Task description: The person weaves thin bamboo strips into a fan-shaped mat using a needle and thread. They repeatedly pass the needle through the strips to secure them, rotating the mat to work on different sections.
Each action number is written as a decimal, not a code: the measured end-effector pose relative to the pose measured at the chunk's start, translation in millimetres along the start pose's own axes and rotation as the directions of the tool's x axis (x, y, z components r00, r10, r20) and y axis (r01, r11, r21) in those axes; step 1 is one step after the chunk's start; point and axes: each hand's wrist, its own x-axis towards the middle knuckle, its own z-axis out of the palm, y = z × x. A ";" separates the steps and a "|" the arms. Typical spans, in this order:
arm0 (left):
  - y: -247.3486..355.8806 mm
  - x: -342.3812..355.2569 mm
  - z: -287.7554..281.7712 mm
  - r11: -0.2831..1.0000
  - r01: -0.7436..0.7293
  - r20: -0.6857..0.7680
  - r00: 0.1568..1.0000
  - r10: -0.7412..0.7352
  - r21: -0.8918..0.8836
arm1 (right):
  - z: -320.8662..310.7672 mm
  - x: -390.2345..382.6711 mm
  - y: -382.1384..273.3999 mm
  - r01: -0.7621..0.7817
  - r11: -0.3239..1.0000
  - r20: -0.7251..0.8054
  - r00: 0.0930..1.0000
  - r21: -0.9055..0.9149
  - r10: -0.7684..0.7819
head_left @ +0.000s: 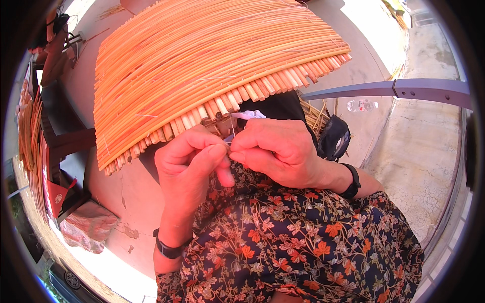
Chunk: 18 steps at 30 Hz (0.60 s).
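Observation:
A mat of thin orange-tan reed sticks [217,60], bound with pale stitches, spreads across the upper middle, its cut stick ends facing me. Just below that edge, my left hand [192,171] and my right hand [268,154] meet, both pinched closed on a thin pale thread [232,126] that runs up toward the mat's edge. My fingertips hide exactly where they grip it. A small white-lilac bundle [248,115], perhaps cloth, sits behind my right hand.
A dark chair [65,118] and reed bundles [33,141] are at left, a crumpled sack [86,227] below them. A grey metal bar [432,92] crosses at right above a plastic bottle [361,105]. Loose straw [316,116] and a black bag [333,136] lie behind my right hand.

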 end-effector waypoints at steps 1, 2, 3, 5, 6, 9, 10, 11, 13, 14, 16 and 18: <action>0.3 -0.2 -1.1 1.000 0.004 0.007 1.000 -0.004 0.004 | 0.3 -0.2 0.3 -0.002 1.000 0.003 1.000 0.005 0.002; 0.7 -0.3 -2.2 1.000 0.008 0.012 1.000 -0.008 0.008 | 0.6 -0.2 0.8 -0.004 1.000 0.007 1.000 0.010 0.004; 1.0 -0.5 -3.1 1.000 0.013 0.017 1.000 -0.013 0.012 | 0.9 -0.1 0.9 -0.006 1.000 0.010 1.000 0.015 0.006; -0.3 -1.4 -4.5 0.999 0.032 0.019 0.999 -0.031 -0.025 | 0.8 0.3 -0.5 -0.016 1.000 0.013 1.000 0.026 0.016; -1.5 -1.6 -5.2 0.998 0.041 0.021 0.999 -0.040 -0.043 | 0.8 0.3 -0.8 -0.020 0.999 0.013 1.000 0.031 0.020; -4.8 -0.3 -4.8 0.997 0.033 0.012 0.999 -0.032 -0.076 | 1.4 0.5 0.8 -0.023 0.999 -0.014 1.000 0.036 0.024; -4.5 -0.6 -2.6 0.997 0.037 -0.007 0.999 -0.038 -0.068 | 1.6 0.5 0.8 -0.031 0.999 -0.029 0.999 0.027 0.032; -3.2 -0.7 0.3 0.997 0.042 -0.027 0.999 -0.044 -0.059 | 1.8 1.3 0.7 -0.040 0.999 -0.044 0.998 0.018 0.040; -2.0 -0.7 1.2 0.998 0.039 -0.036 0.999 -0.041 -0.044 | 1.2 2.2 -0.2 -0.049 0.999 -0.046 0.998 0.021 0.050; -2.7 -1.0 0.3 0.999 0.034 -0.026 0.999 -0.035 -0.037 | 0.3 1.0 -1.1 -0.053 0.998 -0.035 0.998 0.032 0.054; -3.7 -1.2 -1.9 0.999 0.029 -0.007 1.000 -0.029 -0.037 | 0.6 -0.3 -0.8 -0.034 0.999 -0.035 0.999 0.041 0.035; -4.6 -0.9 -4.2 0.998 0.031 0.012 0.999 -0.030 -0.053 | 3.8 -1.4 1.9 0.011 0.999 -0.056 0.998 0.036 -0.009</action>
